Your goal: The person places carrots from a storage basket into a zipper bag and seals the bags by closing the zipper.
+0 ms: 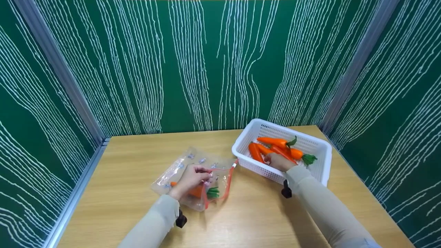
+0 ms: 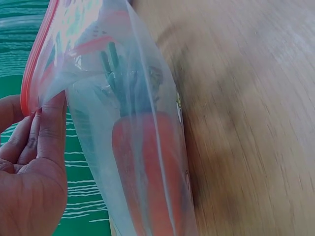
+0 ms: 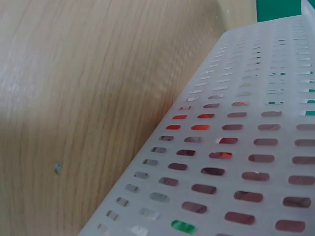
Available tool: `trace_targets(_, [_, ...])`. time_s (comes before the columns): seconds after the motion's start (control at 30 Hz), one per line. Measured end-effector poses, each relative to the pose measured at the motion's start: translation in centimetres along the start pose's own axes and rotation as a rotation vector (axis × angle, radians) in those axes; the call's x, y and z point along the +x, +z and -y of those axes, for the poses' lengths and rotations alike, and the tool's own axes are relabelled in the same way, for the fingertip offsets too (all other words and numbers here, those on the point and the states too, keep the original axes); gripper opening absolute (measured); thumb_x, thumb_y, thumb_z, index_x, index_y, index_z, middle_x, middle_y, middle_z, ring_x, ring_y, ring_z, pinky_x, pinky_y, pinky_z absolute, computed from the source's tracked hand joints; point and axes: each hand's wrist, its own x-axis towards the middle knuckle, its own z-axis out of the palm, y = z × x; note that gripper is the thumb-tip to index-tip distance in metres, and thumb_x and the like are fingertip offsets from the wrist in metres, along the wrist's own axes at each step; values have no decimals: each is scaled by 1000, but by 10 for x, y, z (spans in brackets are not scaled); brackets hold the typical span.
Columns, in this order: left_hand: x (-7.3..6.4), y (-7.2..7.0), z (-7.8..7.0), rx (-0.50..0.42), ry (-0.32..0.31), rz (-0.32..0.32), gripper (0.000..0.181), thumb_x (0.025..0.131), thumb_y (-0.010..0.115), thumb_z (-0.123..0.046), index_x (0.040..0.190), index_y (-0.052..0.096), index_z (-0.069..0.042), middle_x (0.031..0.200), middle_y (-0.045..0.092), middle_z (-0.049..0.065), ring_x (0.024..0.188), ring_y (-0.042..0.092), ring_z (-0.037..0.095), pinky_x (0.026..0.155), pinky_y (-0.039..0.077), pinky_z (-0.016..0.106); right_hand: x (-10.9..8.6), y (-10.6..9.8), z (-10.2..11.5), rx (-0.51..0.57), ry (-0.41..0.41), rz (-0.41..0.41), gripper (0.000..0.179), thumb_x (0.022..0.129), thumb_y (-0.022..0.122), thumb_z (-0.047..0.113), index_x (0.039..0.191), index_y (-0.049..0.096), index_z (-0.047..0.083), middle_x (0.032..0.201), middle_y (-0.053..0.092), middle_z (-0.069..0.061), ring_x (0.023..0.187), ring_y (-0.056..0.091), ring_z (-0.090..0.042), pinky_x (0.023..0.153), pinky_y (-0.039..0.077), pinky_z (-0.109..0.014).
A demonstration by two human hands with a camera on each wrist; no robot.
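A clear zip bag (image 1: 168,177) with a red-orange zip edge lies on the table, its mouth facing right and standing partly apart. An orange carrot (image 2: 152,177) with green stems shows through the plastic. My left hand (image 1: 190,179) pinches the bag's zip edge (image 2: 30,83) between thumb and fingers. Inside the white basket (image 1: 248,160) my right hand (image 1: 279,162) reaches down among orange and red carrot-like vegetables (image 1: 272,140), close to one reddish piece (image 1: 255,152). Its fingertips are hidden, so its hold cannot be made out. The right wrist view shows mainly the basket's slotted wall (image 3: 256,147).
The basket stands at the back right of the wooden table (image 1: 131,162), its wall rising between bag and vegetables. Green panels (image 1: 217,86) with white lines enclose the back and sides. A green leafy top (image 1: 309,158) lies at the basket's right.
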Motion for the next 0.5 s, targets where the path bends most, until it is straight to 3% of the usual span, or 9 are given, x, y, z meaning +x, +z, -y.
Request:
trace_targets(0.17, [1, 1, 0, -2, 3, -1, 27, 99, 67, 2, 123, 72, 15, 88, 80, 3, 74, 71, 7, 69, 61, 19, 4, 1, -4, 177, 95, -75, 96, 85, 77, 13, 167, 28, 17, 166, 38, -11, 138, 45, -36, 123, 43, -53])
trace_targets(0.23, [1, 1, -1, 3, 5, 0, 26, 99, 67, 2, 122, 73, 14, 90, 80, 4, 75, 71, 8, 69, 61, 20, 4, 0, -6, 203, 120, -67, 101, 85, 79, 13, 169, 25, 19, 167, 36, -11, 139, 44, -37, 124, 43, -55])
trace_targets(0.37, [2, 1, 0, 10, 15, 5, 26, 99, 67, 3, 122, 73, 14, 94, 81, 8, 77, 72, 9, 71, 62, 20, 4, -1, -7, 192, 158, -53, 102, 87, 78, 13, 171, 22, 24, 168, 33, -10, 141, 43, -37, 126, 41, -58])
trace_targets(0.5, [2, 1, 2, 14, 12, 7, 26, 100, 67, 3, 123, 73, 13, 95, 82, 10, 77, 72, 9, 71, 62, 21, -2, -3, -5, 120, 114, -40, 98, 91, 72, 7, 173, 22, 26, 172, 31, -11, 144, 40, -38, 129, 36, -62])
